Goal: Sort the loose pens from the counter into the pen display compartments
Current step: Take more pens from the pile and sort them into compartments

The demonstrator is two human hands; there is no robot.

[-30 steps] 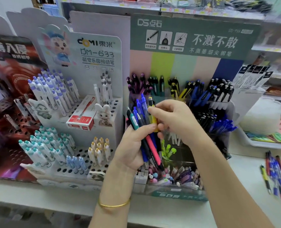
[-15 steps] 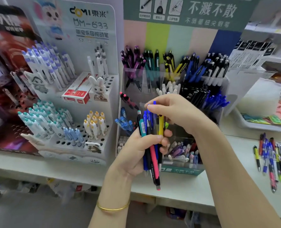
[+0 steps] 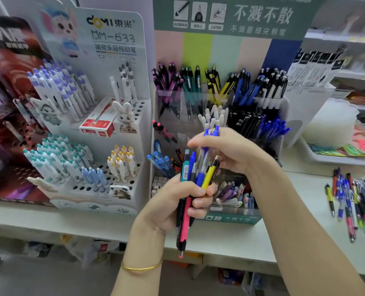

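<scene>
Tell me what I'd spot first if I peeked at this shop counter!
Right in the middle, the left hand grips a colourful bunch of pens, while the right hand just above holds blue pens by their upper ends. Behind the hands stands the pen display, its pens sorted by colour. A pile of loose pens lies on the counter at the far right.

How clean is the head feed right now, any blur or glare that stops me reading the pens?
Head view: light is soft and even, no hard shadows; the bundle of pens in the left hand and the blue pens pinched by the right hand read fairly sharp; the loose pens at the right edge are smeared; wide-angle bowing bends the counter.
</scene>
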